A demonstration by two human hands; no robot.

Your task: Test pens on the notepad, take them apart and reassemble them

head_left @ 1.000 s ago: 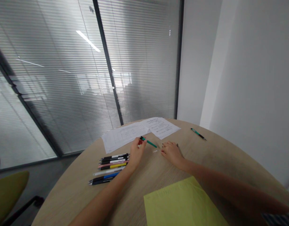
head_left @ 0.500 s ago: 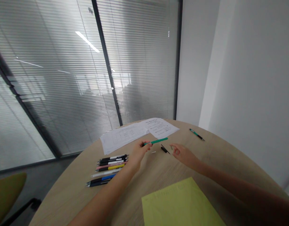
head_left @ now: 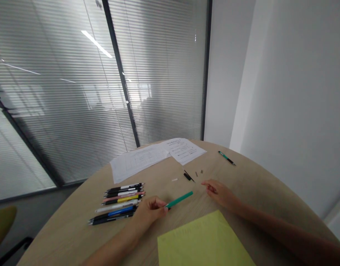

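Observation:
My left hand [head_left: 152, 210] is closed in a pinch around one end of a green pen barrel [head_left: 180, 199], which points right and slightly up over the table. To its right, my right hand [head_left: 216, 190] rests low over the wood with its index finger stretched out and the other fingers loosely bent; I see nothing in it. Just beyond those fingertips lie two tiny dark pieces [head_left: 199, 173], too small to name. Left of them are a short black grip [head_left: 187, 177], a thin dark refill [head_left: 189, 176] touching or beside it, and a small white piece [head_left: 174, 180].
Several pens [head_left: 120, 203] lie in a row at left. Another green and black pen [head_left: 227, 158] lies at the far right. Printed sheets [head_left: 142, 161] cover the back edge of the round table [head_left: 258, 195]. A yellow sheet or folder [head_left: 203, 242] lies at the front.
My left hand has drawn the green barrel back toward me. My right hand has moved slightly nearer, and two tiny pieces now show on the table beyond it. The view has shifted a little.

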